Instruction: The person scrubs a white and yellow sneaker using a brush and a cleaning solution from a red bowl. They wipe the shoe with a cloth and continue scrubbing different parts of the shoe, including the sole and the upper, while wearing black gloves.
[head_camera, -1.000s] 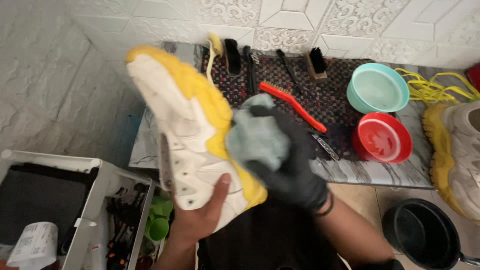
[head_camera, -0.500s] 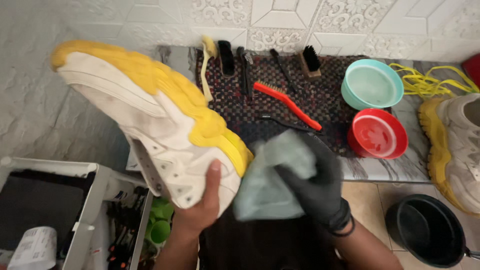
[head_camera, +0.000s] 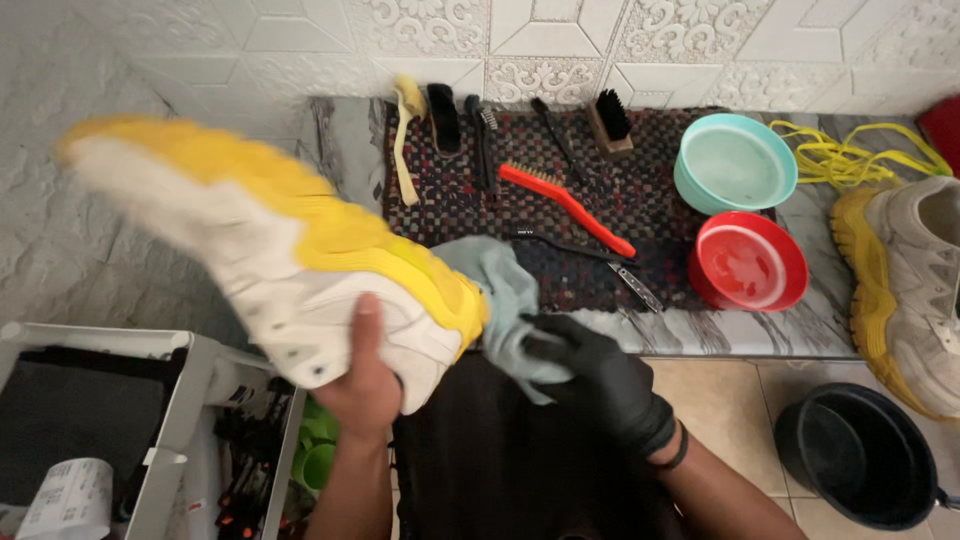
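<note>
at the left edge i see a white bin (head_camera: 190, 390), its rim just beside the shoe (head_camera: 290, 270) my left hand (head_camera: 365, 385) grips by the side, sole up and tilted out over the gap before the tiled wall (head_camera: 120, 60) (the toe end is blurred). next right, my gloved right hand (head_camera: 600, 385) is closed on a cloth (head_camera: 500, 295) touching the shoe's heel. beyond lies a woven mat (head_camera: 660, 200) on a marble shelf (head_camera: 750, 330), crowded to its front edge: i count five brushes, one red (head_camera: 565, 205), two bowls, teal (head_camera: 735, 160) and red (head_camera: 750, 262). a second shoe (head_camera: 905, 280) overhangs the right end, and a black bucket (head_camera: 865, 450) stands on the floor below.
</note>
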